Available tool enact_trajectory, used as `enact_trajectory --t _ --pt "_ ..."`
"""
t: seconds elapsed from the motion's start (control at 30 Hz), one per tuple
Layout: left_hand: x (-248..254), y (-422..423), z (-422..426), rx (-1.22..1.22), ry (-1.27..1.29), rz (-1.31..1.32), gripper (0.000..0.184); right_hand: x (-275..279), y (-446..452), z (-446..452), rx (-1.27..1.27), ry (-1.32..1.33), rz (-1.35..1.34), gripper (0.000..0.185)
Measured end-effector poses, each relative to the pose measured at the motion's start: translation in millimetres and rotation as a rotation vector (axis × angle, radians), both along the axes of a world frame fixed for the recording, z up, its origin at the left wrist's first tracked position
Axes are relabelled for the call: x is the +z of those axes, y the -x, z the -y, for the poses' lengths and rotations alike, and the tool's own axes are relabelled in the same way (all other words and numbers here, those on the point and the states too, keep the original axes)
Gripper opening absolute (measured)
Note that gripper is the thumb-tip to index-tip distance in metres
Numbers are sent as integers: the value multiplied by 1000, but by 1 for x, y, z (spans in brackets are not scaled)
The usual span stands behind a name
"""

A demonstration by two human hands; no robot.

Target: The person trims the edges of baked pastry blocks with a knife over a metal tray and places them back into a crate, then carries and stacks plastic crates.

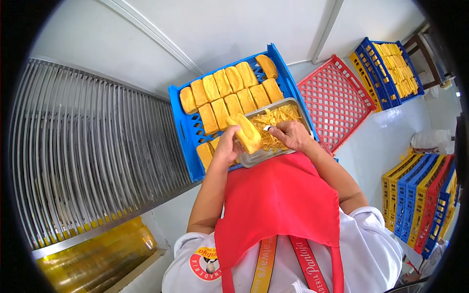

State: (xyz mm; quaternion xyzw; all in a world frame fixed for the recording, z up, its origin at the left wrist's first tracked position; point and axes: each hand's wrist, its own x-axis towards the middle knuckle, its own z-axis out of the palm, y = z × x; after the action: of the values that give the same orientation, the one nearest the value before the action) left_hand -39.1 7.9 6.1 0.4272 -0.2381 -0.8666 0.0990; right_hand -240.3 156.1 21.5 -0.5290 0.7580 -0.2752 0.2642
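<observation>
My left hand [228,145] is closed around a golden loaf of bread [248,134], tilted over the near left end of a clear, shallow tub [261,158]. Thin yellow strips of trimmed crust [276,117] fill much of the tub. In my right hand [292,136], above these strips, is a small tool [267,128] with a white and dark end; the fingers hide the rest, so its kind is unclear. The tub rests on a blue crate [177,110], where rows of similar loaves [233,79] lie side by side.
A metal slatted rack [97,151] stands at left, above a yellow translucent roll [102,256]. To the right are a red crate [337,105], blue and yellow crates [378,80] with yellow pieces inside, and a multicoloured crate stack [415,195]. A white wall [234,29] closes the far side.
</observation>
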Motion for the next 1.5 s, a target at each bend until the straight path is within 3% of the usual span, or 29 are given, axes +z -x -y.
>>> enact_trajectory --t 0.13,0.6,0.97,1.07,1.13,1.23,1.4,1.43,1.5 --pt "-3 9 -8 201 -153 -124 48 -1 -11 1 46 69 -26 54" --pt "-11 12 -19 118 -56 24 51 3 -18 10 148 257 -192 46" --pt "-6 10 4 217 1 -20 54 -7 -12 2 164 -18 -19 58" --pt "-3 -7 37 270 179 156 52 -20 -6 -3 94 -18 -100 57" --pt "-8 -12 51 225 199 145 50 -18 -9 0 93 -57 -136 50" --pt "-17 4 43 107 144 129 41 -4 -16 6 31 239 -134 40" --pt "-29 38 8 -92 156 24 43 -5 -10 8 56 296 -215 39" --pt "-33 40 11 -151 133 163 45 -8 -8 7 63 287 -222 40" --pt "-37 44 14 -165 154 170 45 -12 -4 4 71 280 -229 41"
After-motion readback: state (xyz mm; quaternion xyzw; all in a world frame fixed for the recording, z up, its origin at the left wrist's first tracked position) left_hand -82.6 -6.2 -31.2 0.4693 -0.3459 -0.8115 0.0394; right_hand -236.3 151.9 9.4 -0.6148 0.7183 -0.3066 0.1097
